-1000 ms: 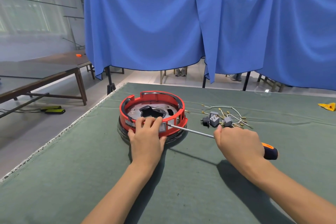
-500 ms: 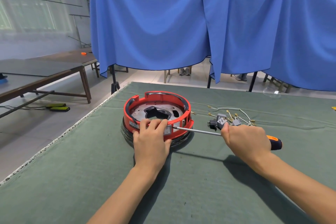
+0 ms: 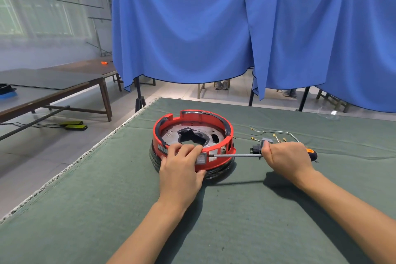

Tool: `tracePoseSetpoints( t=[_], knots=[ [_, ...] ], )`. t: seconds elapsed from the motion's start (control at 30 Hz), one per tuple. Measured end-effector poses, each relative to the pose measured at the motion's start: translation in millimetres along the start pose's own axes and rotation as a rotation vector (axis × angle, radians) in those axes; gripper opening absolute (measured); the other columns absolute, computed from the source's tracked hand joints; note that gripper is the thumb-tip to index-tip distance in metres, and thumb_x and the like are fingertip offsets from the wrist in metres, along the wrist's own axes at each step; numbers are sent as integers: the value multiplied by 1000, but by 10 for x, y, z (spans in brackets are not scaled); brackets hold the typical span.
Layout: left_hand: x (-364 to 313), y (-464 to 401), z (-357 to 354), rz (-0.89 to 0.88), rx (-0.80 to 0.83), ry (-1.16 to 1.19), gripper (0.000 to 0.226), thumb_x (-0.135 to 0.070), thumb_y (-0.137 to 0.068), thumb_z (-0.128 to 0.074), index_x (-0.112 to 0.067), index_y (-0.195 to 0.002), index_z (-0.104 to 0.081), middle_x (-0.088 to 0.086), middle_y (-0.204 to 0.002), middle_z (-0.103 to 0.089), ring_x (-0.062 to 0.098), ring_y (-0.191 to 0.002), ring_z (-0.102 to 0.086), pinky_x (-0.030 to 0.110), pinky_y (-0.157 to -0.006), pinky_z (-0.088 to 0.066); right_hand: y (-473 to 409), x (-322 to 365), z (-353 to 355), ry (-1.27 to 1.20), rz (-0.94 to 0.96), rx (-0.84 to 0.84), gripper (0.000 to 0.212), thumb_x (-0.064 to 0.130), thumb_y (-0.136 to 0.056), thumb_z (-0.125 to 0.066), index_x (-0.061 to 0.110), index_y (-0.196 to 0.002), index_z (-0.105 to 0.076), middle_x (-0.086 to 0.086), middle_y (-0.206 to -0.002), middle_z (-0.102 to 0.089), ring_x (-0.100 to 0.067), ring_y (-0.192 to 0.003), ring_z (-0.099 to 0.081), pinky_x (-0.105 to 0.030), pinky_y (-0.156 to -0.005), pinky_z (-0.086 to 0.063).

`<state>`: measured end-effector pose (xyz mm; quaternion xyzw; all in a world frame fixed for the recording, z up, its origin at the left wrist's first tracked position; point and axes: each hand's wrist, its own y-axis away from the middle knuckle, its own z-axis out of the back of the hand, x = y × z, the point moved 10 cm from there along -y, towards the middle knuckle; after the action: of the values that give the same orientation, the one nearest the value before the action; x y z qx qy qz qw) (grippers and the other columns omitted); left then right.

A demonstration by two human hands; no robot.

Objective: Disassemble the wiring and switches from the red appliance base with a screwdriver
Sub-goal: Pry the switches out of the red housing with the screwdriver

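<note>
One red appliance base [image 3: 194, 135], round and open-topped, standing just left of frame centre on the green-covered desk [image 3: 235, 221]. Inside it, one grey metal plate with one dark cut-out at its middle. One grey rocker switch [image 3: 201, 158] still seated in the near wall of the red ring.

Two hands in view. Left hand [image 3: 182, 169] laid over the near rim of the base, fingers curled over the top edge beside the switch, thumb against the outer wall lower down: gripping the ring. Right hand [image 3: 285, 159], right of centre, closed in a fist round the handle of one screwdriver [image 3: 235, 155]; orange-and-black handle end poking out past the fist, bare metal shaft running level to the left, tip meeting the red wall at the right edge of the switch.

Behind the right hand, a loose cluster of removed parts lying on the desk cloth: one black connector block [image 3: 255, 148], one grey switch body [image 3: 267, 140] partly hidden by the knuckles, and a bundle of pale wires [image 3: 278, 133] with small brass terminals; exact wire count not readable.

Upper half of frame filled by blue curtains [image 3: 192, 28]. Upper left, two brown tables [image 3: 64, 83]; on the floor beneath, two yellow-green flat objects [image 3: 74, 124].
</note>
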<state>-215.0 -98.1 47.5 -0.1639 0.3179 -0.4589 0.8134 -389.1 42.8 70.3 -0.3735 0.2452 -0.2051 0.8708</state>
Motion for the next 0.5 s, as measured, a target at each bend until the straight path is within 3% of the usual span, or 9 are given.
tracePoseSetpoints(
  t=[0.13, 0.33, 0.5],
  knots=[
    [1, 22, 21, -24, -8, 35, 58, -26, -66, -82, -24, -120, -62, -10, -115, -60, 19, -117, -46, 47, -89, -49, -71, 8, 35, -9, 16, 12, 44, 18, -81, -37, 9, -41, -53, -2, -30, -41, -18, -21, -37, -17, -38, -22],
    [-5, 18, 26, 20, -56, 10, 59, -24, -62, -84, -20, -116, -61, -7, -112, -62, 21, -116, -50, 50, -87, -48, 159, -44, 181, 21, -140, 59, 47, 21, -85, -36, 11, -41, -49, -6, -33, -43, -23, -25, -43, -20, -38, -28],
    [-26, 16, 6, 39, -65, -51, 57, -25, -60, -85, -20, -112, -62, -5, -110, -63, 24, -113, -51, 50, -82, -49, 324, -81, 137, 338, -230, 412, 38, 36, -99, -31, 26, -68, -51, 4, -66, -65, -23, -60, -65, -25, -47, -29]
  ],
)
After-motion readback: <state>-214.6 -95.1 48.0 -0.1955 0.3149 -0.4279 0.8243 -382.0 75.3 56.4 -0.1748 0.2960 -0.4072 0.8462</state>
